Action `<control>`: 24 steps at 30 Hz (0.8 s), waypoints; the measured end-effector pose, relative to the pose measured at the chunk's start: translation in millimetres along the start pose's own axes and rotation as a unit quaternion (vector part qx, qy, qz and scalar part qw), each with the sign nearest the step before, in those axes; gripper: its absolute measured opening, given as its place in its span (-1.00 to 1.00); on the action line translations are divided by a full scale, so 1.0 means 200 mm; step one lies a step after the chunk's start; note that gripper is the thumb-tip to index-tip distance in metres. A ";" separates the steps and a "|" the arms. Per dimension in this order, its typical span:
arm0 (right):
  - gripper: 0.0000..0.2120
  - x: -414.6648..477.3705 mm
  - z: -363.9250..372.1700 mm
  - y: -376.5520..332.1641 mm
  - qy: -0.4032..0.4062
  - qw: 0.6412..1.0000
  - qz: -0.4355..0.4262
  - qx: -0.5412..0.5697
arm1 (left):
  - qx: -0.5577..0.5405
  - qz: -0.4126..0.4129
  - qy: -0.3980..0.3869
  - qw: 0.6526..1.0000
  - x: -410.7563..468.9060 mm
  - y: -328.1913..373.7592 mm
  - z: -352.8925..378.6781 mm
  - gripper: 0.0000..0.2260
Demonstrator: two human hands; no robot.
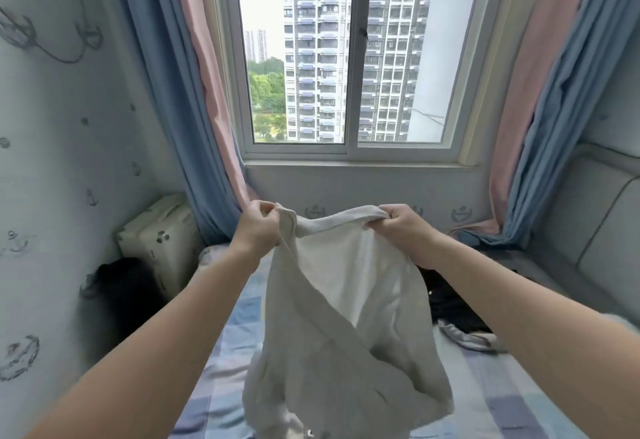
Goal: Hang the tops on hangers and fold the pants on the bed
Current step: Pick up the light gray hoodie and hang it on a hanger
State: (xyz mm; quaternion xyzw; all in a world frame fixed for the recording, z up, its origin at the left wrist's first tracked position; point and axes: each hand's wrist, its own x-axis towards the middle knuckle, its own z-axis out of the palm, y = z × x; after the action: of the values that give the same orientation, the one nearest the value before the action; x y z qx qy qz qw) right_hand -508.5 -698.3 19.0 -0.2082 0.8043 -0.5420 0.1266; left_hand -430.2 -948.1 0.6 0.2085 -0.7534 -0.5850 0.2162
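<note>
- Left hand, right hand: fingers curled tight round the top band of the white garment.
- Risk: the twisted lower cloth may bunch on the bed and give a crooked fold.

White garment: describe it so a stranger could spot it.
Below the window is a checked bed. Over it the left hand and right hand hold the white garment by its top edge. Only it is held up; the dark clothes lie flat.

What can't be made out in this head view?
Head view:
- White garment: top or pants unclear; bunched, hem cut by the bottom edge.
- Dark clothes on the bed: type hidden by the garment and right forearm.
- Dark shape by the left wall: too dark and blurred to identify.
</note>
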 end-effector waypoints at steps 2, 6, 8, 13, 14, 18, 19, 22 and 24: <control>-0.76 -0.01 0.01 -0.13 -0.002 0.999 -0.036 0.006 | 0.017 0.030 -0.095 0.995 -0.06 0.01 0.05 -0.53; -0.85 -0.05 0.02 -0.30 -0.042 0.996 -0.074 -0.025 | 0.058 0.141 -0.240 0.959 -0.15 0.09 0.18 -0.39; -0.83 -0.06 0.01 -0.31 -0.055 0.992 -0.095 -0.061 | 0.080 0.174 -0.240 0.952 -0.19 0.11 0.24 -0.89; -0.83 -0.04 -0.09 -0.09 -0.100 0.987 -0.055 -0.109 | 0.050 0.151 -0.146 0.976 -0.22 0.10 0.31 -0.74; -0.83 -0.04 -0.10 -0.01 -0.104 0.984 -0.039 -0.136 | 0.046 0.152 -0.137 0.978 -0.22 0.11 0.33 -0.75; -0.90 -0.06 -0.05 0.37 -0.072 0.988 0.028 -0.137 | -0.063 0.112 -0.118 0.985 -0.26 0.14 0.41 -0.85; -0.89 -0.08 -0.03 0.46 -0.051 0.989 0.046 -0.133 | -0.092 0.093 -0.111 0.985 -0.27 0.14 0.41 -0.88; -0.85 -0.14 0.00 0.73 -0.038 0.975 0.127 -0.177 | -0.139 0.055 -0.090 0.985 -0.25 0.11 0.40 -0.85; -0.84 -0.21 0.02 0.86 -0.071 0.949 0.187 -0.242 | -0.153 0.032 -0.069 0.985 -0.23 0.08 0.37 -0.86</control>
State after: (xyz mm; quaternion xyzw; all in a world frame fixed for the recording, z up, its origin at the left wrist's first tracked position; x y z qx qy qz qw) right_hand -503.1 -625.0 -141.4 -0.1161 0.9248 -0.2816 0.2282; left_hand -434.7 -860.1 -4.5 0.1078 -0.6743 -0.6991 0.2123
